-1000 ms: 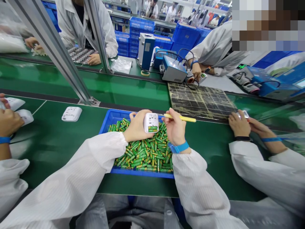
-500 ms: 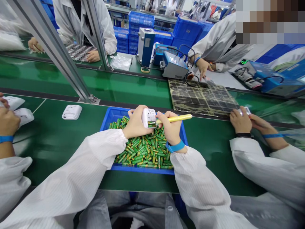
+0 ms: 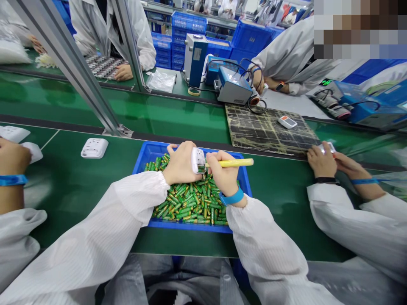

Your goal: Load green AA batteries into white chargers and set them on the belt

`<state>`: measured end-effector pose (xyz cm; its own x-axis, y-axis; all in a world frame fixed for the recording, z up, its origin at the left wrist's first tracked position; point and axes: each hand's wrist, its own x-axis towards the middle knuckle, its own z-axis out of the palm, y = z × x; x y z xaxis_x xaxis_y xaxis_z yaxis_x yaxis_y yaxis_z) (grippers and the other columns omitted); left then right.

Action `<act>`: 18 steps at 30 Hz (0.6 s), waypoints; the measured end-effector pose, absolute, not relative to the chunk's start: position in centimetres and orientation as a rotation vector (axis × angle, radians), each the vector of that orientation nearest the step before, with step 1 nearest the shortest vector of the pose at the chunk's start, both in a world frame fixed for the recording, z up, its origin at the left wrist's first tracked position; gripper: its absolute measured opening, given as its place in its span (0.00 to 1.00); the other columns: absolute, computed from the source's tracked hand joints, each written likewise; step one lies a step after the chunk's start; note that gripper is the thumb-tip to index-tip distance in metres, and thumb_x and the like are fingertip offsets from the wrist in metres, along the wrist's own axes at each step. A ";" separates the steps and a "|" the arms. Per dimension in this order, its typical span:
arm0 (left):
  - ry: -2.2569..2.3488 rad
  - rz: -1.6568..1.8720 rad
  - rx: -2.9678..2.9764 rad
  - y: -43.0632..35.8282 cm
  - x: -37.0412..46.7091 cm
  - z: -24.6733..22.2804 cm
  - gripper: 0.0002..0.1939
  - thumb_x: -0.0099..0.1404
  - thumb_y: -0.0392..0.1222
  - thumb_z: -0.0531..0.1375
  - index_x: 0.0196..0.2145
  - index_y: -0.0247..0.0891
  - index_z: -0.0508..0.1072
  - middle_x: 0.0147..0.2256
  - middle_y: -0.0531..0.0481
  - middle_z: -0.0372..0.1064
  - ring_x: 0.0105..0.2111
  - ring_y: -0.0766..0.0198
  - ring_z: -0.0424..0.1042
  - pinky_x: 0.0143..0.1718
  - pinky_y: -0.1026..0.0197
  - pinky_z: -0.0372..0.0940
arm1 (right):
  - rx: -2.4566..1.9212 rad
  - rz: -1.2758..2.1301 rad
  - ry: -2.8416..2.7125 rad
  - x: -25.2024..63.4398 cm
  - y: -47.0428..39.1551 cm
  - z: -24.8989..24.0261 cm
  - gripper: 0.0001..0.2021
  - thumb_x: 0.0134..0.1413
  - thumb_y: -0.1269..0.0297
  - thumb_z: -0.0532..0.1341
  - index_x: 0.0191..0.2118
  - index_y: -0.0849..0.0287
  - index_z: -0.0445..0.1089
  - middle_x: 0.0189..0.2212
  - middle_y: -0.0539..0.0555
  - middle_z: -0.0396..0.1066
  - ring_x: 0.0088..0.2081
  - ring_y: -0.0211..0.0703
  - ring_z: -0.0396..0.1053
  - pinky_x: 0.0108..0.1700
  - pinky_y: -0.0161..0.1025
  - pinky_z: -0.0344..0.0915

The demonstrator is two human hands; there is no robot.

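My left hand (image 3: 182,164) is closed around a small white plastic device (image 3: 197,161), its battery slot turned toward the right. At least one green battery shows in that slot. My right hand (image 3: 224,173) pinches a yellow stick-like tool (image 3: 238,162), like a pen; its tip is at the device's edge, partly hidden by my fingers. Both hands are over a blue tray (image 3: 193,227) heaped with loose green and gold batteries (image 3: 190,199).
Another white device (image 3: 94,148) lies left of the tray. Co-workers' hands are at both sides. Beyond a metal post (image 3: 111,118) runs a green belt (image 3: 178,114). A dark board (image 3: 270,133) at right carries a white and orange device (image 3: 288,122).
The device in my left hand has turned, showing less of its back. The yellow tool has shifted slightly left. A white and orange device now lies on the dark board; the co-worker's hand there has withdrawn.
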<state>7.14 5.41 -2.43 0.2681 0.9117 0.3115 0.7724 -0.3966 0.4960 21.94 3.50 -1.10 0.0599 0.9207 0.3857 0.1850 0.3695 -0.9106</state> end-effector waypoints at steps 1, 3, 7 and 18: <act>1.573 0.807 2.346 5.5 7.1 -2.5 0.32 0.43 0.49 0.66 0.43 0.39 0.58 0.44 0.44 0.67 0.45 0.48 0.67 0.47 0.43 0.50 | -1.078 0.702 -1.483 21.9 3.5 -1.2 0.21 0.57 0.60 0.60 0.16 0.54 0.56 0.15 0.46 0.59 0.22 0.38 0.58 0.31 0.38 0.59; 1.571 0.772 2.486 5.6 6.9 -2.6 0.28 0.44 0.47 0.64 0.42 0.39 0.59 0.43 0.43 0.67 0.45 0.47 0.67 0.48 0.42 0.48 | -1.108 0.542 -1.633 22.1 3.5 -1.6 0.20 0.56 0.62 0.59 0.16 0.55 0.55 0.15 0.47 0.56 0.24 0.39 0.57 0.33 0.39 0.57; 1.597 0.803 2.547 5.7 6.4 -2.1 0.27 0.44 0.46 0.65 0.40 0.39 0.59 0.42 0.43 0.67 0.45 0.46 0.66 0.48 0.42 0.47 | -1.280 0.336 -1.751 23.0 4.3 -2.2 0.16 0.48 0.65 0.61 0.16 0.54 0.55 0.14 0.45 0.47 0.21 0.37 0.45 0.29 0.38 0.48; 1.612 0.960 2.020 6.2 5.4 -1.2 0.37 0.39 0.46 0.71 0.43 0.42 0.58 0.42 0.53 0.64 0.46 0.53 0.61 0.52 0.47 0.50 | -1.046 0.990 -1.071 23.2 5.5 -1.4 0.20 0.52 0.58 0.64 0.18 0.54 0.55 0.09 0.43 0.60 0.11 0.31 0.55 0.16 0.31 0.51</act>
<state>5.37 6.15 -1.20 0.1079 0.9562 0.2721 0.6950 -0.2683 0.6671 23.18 5.45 -1.39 0.1935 0.9628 0.1887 -0.1127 0.2129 -0.9705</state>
